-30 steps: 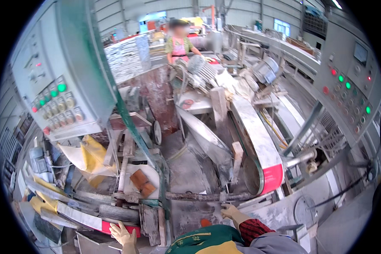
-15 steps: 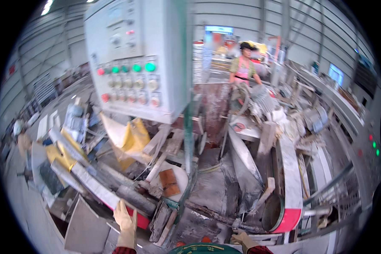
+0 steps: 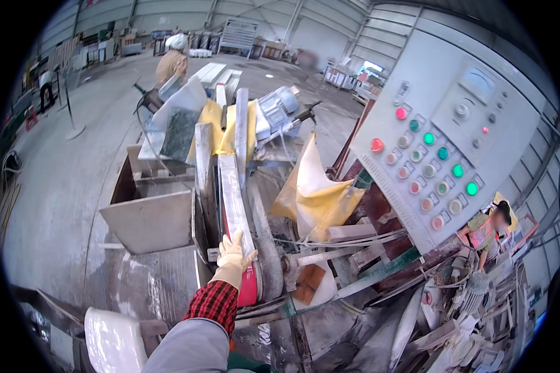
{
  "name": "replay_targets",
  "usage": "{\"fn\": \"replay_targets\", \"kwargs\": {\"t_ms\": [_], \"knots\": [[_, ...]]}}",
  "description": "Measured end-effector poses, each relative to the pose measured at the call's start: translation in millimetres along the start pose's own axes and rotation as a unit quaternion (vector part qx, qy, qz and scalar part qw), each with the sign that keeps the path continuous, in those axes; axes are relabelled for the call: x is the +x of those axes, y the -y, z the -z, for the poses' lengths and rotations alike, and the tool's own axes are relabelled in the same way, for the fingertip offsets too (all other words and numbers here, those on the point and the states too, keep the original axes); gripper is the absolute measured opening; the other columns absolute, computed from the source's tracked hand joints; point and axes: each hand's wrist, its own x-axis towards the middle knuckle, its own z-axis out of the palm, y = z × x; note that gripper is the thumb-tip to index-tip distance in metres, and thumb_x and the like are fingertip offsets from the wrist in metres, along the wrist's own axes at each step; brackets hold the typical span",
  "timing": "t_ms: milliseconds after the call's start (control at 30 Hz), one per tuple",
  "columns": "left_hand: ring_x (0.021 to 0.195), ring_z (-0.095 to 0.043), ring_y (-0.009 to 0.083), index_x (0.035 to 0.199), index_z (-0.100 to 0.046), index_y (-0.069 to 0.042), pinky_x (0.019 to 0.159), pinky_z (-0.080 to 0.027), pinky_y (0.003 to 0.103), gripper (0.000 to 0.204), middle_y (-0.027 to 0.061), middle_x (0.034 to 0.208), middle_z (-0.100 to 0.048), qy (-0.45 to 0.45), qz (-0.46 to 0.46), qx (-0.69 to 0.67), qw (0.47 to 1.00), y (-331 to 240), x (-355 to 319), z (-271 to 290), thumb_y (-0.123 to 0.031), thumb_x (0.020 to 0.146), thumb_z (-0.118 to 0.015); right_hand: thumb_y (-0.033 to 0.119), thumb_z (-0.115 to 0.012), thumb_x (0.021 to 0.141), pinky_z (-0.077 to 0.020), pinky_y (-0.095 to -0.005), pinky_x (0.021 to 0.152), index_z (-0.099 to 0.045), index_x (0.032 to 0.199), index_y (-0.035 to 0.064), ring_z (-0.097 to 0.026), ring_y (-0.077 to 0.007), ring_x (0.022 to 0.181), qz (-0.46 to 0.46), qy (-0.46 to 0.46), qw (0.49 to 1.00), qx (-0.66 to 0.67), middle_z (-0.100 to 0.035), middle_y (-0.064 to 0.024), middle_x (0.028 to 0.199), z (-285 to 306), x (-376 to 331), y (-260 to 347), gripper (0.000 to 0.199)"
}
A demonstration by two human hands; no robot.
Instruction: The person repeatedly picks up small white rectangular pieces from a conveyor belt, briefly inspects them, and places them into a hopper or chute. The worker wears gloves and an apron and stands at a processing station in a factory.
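Note:
My left hand [image 3: 232, 258], in a pale glove with a red-and-black checked cuff, lies over the near end of a long white strip [image 3: 231, 193]. Its fingers are spread, and it grips nothing that I can see. Whether the palm presses on the strip is hard to tell. Next to the glove, the strip's near end has a red side [image 3: 248, 287]. A rough grey bar [image 3: 264, 248] runs along its right. My right hand is out of the picture.
A grey control box [image 3: 442, 143] with coloured buttons hangs at the right. Yellow-and-white sheeting [image 3: 320, 193] drapes beside it. A motor [image 3: 277, 104] stands beyond the strip, and an open-topped bin [image 3: 146, 221] at left. One person [image 3: 171, 62] is at the far left, another [image 3: 484, 231] at right.
The view has swung left, so the control box now sits at the right of the picture. My left hand remains at the strip's red end; my right hand has left the view.

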Motion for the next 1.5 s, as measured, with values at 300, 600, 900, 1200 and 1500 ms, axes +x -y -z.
{"fn": "replay_targets", "kwargs": {"t_ms": [300, 600, 900, 1200, 1500], "knots": [[0.14, -0.018, 0.04, 0.136, -0.042, -0.012, 0.111, -0.018, 0.053, 0.079, 0.0219, 0.15, -0.023, -0.08, -0.085, 0.062, 0.991, -9.5, -17.3, -11.9, -0.048, 0.073, -0.073, 0.008, -0.059, 0.09, -0.0543, -0.0348, 0.06, -0.033, 0.143, 0.0032, -0.067, -0.0251, 0.072, -0.004, 0.01, 0.999, -0.041, -0.066, -0.021, 0.09, 5.6, -4.9, 5.3, 0.059], [0.135, -0.028, 0.0382, 0.133, -0.045, -0.01, 0.108, -0.017, 0.062, 0.07, 0.0194, 0.143, -0.034, -0.076, -0.262, 0.146, 0.951, -12.3, -70.3, -25.3, -0.04, 0.075, -0.072, 0.008, -0.059, 0.091, -0.0542, -0.0343, 0.061, -0.033, 0.143, 0.0041, -0.066, -0.0247, 0.072, -0.001, 0.022, 0.999, -0.045, -0.066, -0.0203, 0.091, 7.8, -11.3, -10.1, 0.059], [0.134, -0.032, 0.0329, 0.136, -0.04, -0.012, 0.106, -0.024, 0.059, 0.081, 0.0164, 0.142, -0.036, -0.027, -0.209, 0.073, 0.975, -26.1, -65.5, 5.0, -0.038, 0.069, -0.078, 0.009, -0.059, 0.091, -0.0542, -0.0338, 0.061, -0.033, 0.143, 0.005, -0.066, -0.0243, 0.072, -0.01, 0.019, 0.999, -0.034, -0.065, -0.0195, 0.091, -2.3, -22.8, -12.2, 0.059], [0.141, -0.018, 0.0395, 0.146, -0.029, -0.016, 0.113, -0.023, 0.051, 0.097, 0.019, 0.151, -0.023, -0.048, -0.076, 0.131, 0.987, -12.0, -24.5, -22.0, -0.044, 0.067, -0.078, 0.01, -0.059, 0.091, -0.0542, -0.0333, 0.061, -0.033, 0.143, 0.0058, -0.066, -0.0239, 0.073, 0.013, 0.047, 0.999, -0.02, -0.065, -0.0188, 0.092, -0.3, -29.6, -36.9, 0.059], [0.136, -0.029, 0.0399, 0.134, -0.036, -0.002, 0.113, -0.016, 0.057, 0.087, 0.0251, 0.14, -0.034, -0.007, -0.304, 0.08, 0.949, 14.8, -77.3, -22.9, -0.015, 0.06, -0.079, 0.014, -0.06, 0.094, -0.0554, -0.0311, 0.063, -0.029, 0.147, 0.0124, -0.065, -0.0195, 0.075, -0.027, 0.091, 0.993, 0.071, -0.065, -0.0168, 0.1, -22.3, -6.0, -39.6, 0.061]]}}
